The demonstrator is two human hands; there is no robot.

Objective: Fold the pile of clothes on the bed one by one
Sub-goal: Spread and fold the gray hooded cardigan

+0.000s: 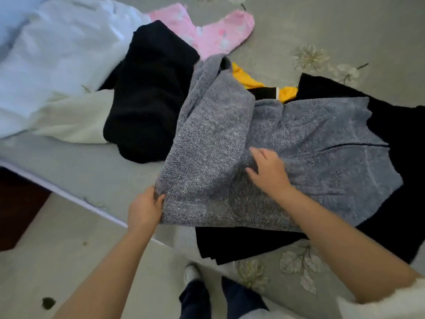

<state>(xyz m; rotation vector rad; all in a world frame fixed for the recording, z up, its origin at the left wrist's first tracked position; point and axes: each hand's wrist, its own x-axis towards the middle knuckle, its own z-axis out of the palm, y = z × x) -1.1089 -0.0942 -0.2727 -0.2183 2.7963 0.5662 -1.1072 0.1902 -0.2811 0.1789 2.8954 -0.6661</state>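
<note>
Grey garment (264, 139) coarse, nubbly knit; black garment (149, 93) seemingly fleecy; bedspread (345, 31) matt cloth.

Grey floral bed (287, 31), heaped with white bedding (57, 54), pink garment (218, 33), black clothes (149, 93)
</note>
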